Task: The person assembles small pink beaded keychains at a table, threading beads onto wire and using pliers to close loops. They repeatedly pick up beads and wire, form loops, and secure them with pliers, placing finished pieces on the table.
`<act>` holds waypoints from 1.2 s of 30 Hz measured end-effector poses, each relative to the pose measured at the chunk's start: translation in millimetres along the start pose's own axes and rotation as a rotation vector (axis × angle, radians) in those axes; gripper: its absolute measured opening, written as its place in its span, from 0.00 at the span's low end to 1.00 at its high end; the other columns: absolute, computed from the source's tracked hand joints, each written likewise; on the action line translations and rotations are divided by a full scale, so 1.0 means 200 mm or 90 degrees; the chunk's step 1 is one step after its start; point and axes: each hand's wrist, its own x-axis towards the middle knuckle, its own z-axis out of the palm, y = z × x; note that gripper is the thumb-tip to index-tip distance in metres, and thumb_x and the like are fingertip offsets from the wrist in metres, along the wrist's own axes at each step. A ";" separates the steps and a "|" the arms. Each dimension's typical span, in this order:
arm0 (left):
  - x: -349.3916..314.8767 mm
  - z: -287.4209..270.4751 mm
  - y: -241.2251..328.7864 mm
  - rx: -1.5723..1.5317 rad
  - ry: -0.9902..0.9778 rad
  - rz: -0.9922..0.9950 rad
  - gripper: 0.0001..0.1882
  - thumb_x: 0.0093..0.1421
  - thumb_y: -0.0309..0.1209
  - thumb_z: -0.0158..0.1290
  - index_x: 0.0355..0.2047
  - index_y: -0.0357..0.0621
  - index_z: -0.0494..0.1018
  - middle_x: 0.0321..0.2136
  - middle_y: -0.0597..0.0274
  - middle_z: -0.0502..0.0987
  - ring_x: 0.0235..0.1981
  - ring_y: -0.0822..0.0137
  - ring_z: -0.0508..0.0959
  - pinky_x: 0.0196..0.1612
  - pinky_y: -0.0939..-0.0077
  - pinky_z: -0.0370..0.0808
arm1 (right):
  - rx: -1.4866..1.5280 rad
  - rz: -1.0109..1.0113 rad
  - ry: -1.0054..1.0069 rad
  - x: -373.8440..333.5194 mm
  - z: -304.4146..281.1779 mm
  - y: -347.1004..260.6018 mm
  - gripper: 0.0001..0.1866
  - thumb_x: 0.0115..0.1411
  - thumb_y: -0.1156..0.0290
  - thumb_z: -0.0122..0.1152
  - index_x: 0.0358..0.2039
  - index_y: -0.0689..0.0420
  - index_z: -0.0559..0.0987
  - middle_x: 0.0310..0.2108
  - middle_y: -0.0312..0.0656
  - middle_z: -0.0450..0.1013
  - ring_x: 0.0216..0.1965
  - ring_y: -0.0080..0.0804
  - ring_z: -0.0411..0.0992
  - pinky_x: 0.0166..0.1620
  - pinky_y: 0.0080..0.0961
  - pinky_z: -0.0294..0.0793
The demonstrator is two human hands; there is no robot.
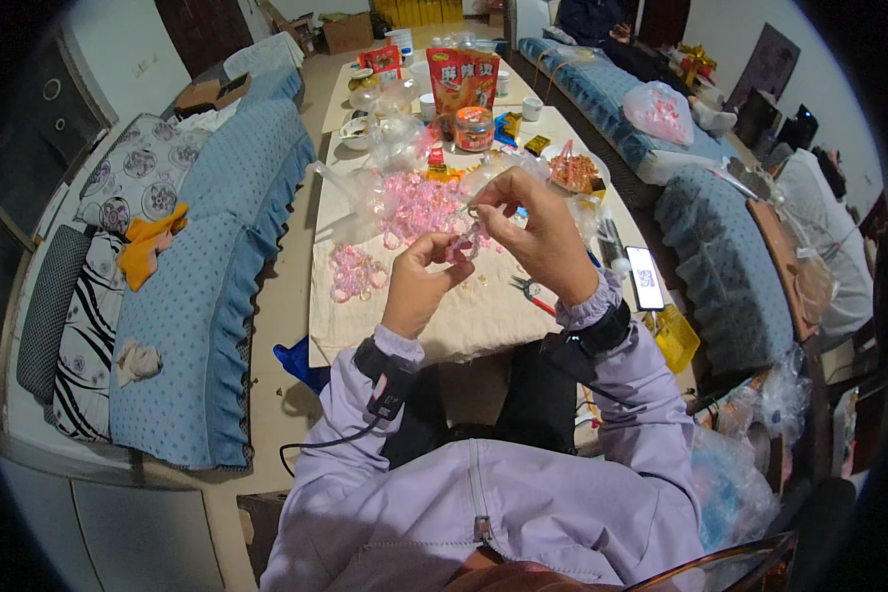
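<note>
Over the near part of the table, my left hand (422, 281) pinches a small pink beaded strand (467, 243) between thumb and fingertips. My right hand (538, 232) is just above and to the right, its thumb and finger closed on a tiny gold-coloured piece at the strand's upper end; its exact kind is too small to tell. Beyond my hands is a heap of pink beaded strands (414, 204), partly on clear plastic. A smaller pile of pink strands (355, 273) lies left of my left hand. Red-handled pliers (533, 294) rest below my right hand.
A phone (645, 278) lies at the table's right edge, near a yellow plastic basket (673, 337). Farther back stand a red food packet (463, 82), an orange-lidded jar (474, 128) and cups. Blue-covered sofas (207, 257) flank the table; a person (602, 30) sits at the far right.
</note>
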 end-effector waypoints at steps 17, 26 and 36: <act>0.02 0.03 0.09 -0.023 0.068 0.073 0.11 0.61 0.28 0.64 0.43 0.38 0.81 0.33 0.71 0.79 0.34 0.80 0.71 0.39 0.84 0.71 | 0.021 0.056 -0.030 0.01 0.02 -0.04 0.08 0.64 0.75 0.64 0.38 0.63 0.74 0.29 0.36 0.75 0.31 0.17 0.75 0.34 0.17 0.75; 0.03 0.04 0.05 -0.101 0.054 0.047 0.12 0.61 0.23 0.63 0.45 0.38 0.81 0.36 0.70 0.80 0.36 0.80 0.74 0.42 0.83 0.73 | -0.116 -0.037 0.003 0.02 0.03 -0.06 0.09 0.61 0.74 0.68 0.38 0.60 0.75 0.27 0.38 0.76 0.27 0.21 0.74 0.30 0.20 0.72; 0.05 -0.02 0.05 0.012 0.015 0.091 0.15 0.58 0.24 0.63 0.46 0.44 0.80 0.43 0.65 0.82 0.44 0.71 0.78 0.52 0.73 0.72 | -0.172 -0.072 0.037 0.04 0.02 -0.09 0.09 0.57 0.73 0.69 0.35 0.57 0.77 0.28 0.41 0.78 0.27 0.33 0.78 0.31 0.28 0.77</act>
